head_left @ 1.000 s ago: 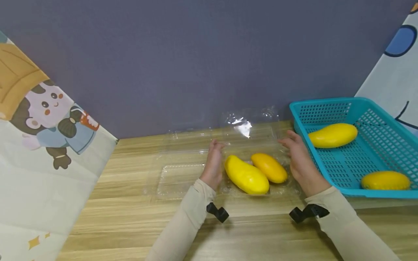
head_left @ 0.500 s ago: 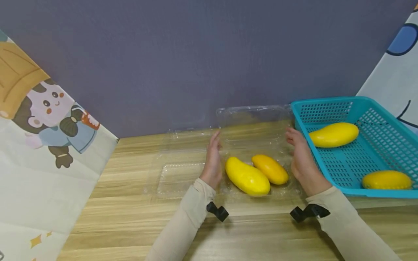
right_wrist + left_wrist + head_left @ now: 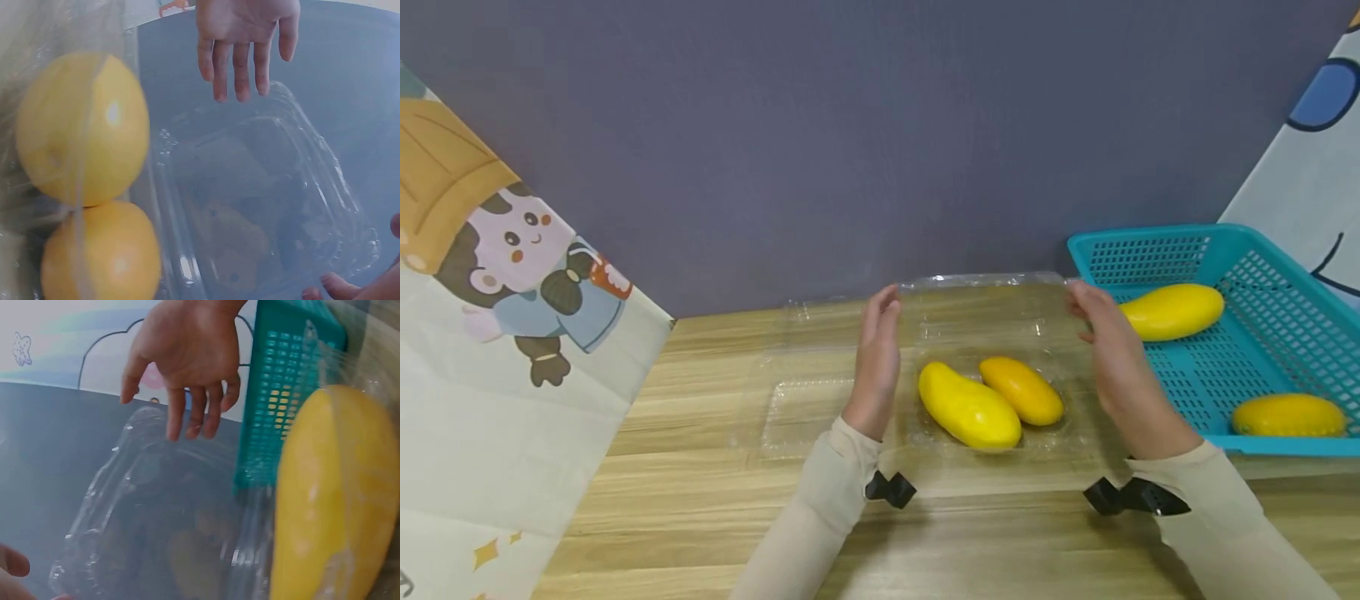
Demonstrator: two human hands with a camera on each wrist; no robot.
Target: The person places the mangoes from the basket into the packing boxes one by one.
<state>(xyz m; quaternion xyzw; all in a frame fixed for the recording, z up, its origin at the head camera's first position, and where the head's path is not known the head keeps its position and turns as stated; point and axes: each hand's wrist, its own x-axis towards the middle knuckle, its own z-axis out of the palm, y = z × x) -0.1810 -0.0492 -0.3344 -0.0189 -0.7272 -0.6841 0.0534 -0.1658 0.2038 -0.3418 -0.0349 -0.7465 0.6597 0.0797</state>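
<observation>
Two yellow mangoes, a longer one and a smaller one, lie in the base of a clear plastic clamshell box. Its clear lid stands raised at the back. My left hand is at the lid's left side, fingers extended upward. Opposite it, my right hand is by the lid's right corner, beside the basket. In the left wrist view, the right hand has loosely straight fingers, holding nothing. From the right wrist, the left hand's straight fingertips appear close to the lid's corner; contact is unclear.
A teal basket stands at the right with one mango at its back and another at its front. A second clear plastic box lies opened left of my left hand. Behind the wooden table rises a grey wall.
The raised lid has changed its tilt, and its top edge now appears lower than half a second ago. Both hands have moved apart and farther up in the head view. The mangoes stay put.
</observation>
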